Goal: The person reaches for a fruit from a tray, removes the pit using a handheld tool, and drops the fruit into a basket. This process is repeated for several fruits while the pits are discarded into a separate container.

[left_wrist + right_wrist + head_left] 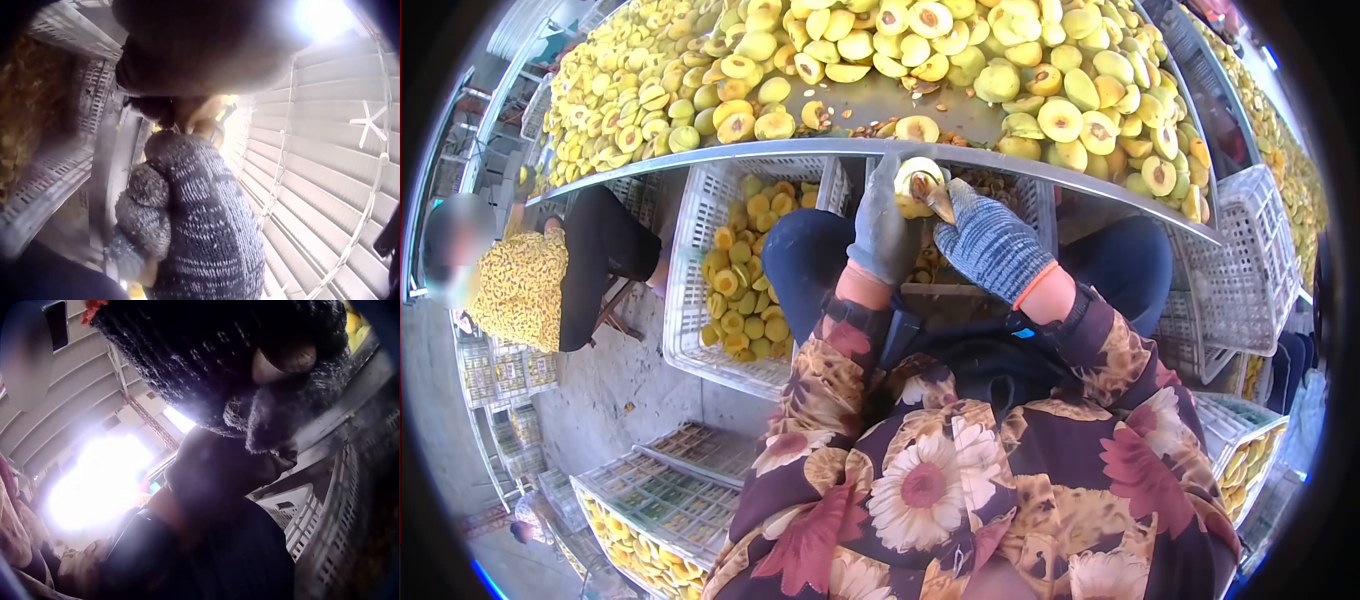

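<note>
In the head view my left hand (882, 228), in a grey glove, holds a yellow peach half (917, 178) with its cut face up and a brown hollow in its middle. My right hand (997, 242), wearing a blue-grey knit glove, grips a small wooden-handled pitting tool (941, 204) whose tip is at that hollow. From the right wrist view, the round end of the wooden handle (284, 364) pokes out of the dark glove. The left wrist view shows the right glove (206, 212) curled close beneath the left one; the tool's tip is mostly hidden there.
Heaped peach halves (1060, 118) cover the metal table (970, 112), whose raised edge (800, 150) runs just beyond my hands. A white crate (685, 300) of peach halves stands left of my knees. Stacked crates (1245, 260) are at right. Another person (520, 290) sits at left.
</note>
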Demonstrator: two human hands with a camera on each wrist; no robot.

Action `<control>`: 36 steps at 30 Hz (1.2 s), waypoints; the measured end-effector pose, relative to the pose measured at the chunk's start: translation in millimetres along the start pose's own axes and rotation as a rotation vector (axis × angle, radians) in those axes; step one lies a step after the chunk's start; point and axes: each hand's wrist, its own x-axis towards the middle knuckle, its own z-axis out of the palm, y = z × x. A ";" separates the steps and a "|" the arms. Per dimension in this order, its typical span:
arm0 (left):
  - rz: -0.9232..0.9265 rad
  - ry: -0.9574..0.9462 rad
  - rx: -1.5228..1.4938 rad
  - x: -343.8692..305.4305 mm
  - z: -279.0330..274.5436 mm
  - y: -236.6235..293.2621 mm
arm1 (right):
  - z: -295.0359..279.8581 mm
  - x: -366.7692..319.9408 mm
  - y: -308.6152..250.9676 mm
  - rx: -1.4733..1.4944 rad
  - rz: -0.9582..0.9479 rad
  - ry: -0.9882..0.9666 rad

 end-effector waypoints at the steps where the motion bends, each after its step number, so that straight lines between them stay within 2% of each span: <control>1: -0.024 0.019 -0.028 -1.9 1.4 -1.1 | 2.6 -0.8 1.0 -0.010 -0.014 0.002; 3: -0.073 0.056 -0.082 1.2 -1.9 10.0 | 9.4 -1.0 3.3 -0.013 -0.001 -0.014; 5: -0.298 0.105 -0.545 1.9 0.1 16.0 | 16.8 3.0 7.2 -0.002 0.055 -0.044; 8: -0.581 0.139 -1.112 2.2 8.7 4.1 | 17.9 5.3 7.4 -0.026 -0.025 -0.072; 9: -0.665 0.145 -1.280 2.6 11.9 -0.5 | 12.8 4.2 2.7 0.106 0.075 -0.131; 11: -0.628 0.213 -1.185 2.1 16.5 1.9 | -1.1 1.9 -9.7 0.369 0.270 -0.247; 12: -0.611 0.247 -1.136 2.1 16.3 4.8 | -1.1 1.3 -10.1 0.426 0.268 -0.261; 15: -0.751 0.288 -1.252 2.8 15.5 3.0 | 2.6 1.4 -8.9 0.545 0.267 -0.285; 17: -0.777 0.277 -1.267 2.5 15.0 2.2 | 9.9 1.0 -5.9 0.545 0.280 -0.284; 21: -0.808 0.273 -1.261 2.2 11.1 8.5 | 0.0 -5.0 -11.5 0.731 0.299 -0.363; 24: -0.789 0.218 -1.171 1.2 8.5 9.8 | -2.2 -6.5 -13.8 0.805 0.316 -0.389; 27: -0.904 0.085 -1.181 3.2 7.5 2.4 | 3.8 -10.5 -10.8 0.799 0.289 -0.391; 29: -0.911 0.087 -1.206 4.8 7.5 1.2 | 3.6 -11.4 -10.8 0.883 0.328 -0.408; 32: -0.904 0.097 -1.198 2.6 6.2 5.4 | 1.5 -10.0 0.7 1.023 0.352 -0.555; 33: -0.896 0.101 -1.190 2.5 6.1 7.0 | 3.3 -10.7 6.5 1.178 0.351 -0.624; 35: -0.794 0.121 -1.207 2.0 9.6 0.6 | 15.0 -13.8 19.8 1.100 -0.085 -0.527; 36: -0.742 0.135 -1.215 1.1 10.8 -1.8 | 17.3 -13.8 26.9 1.288 -0.019 -0.641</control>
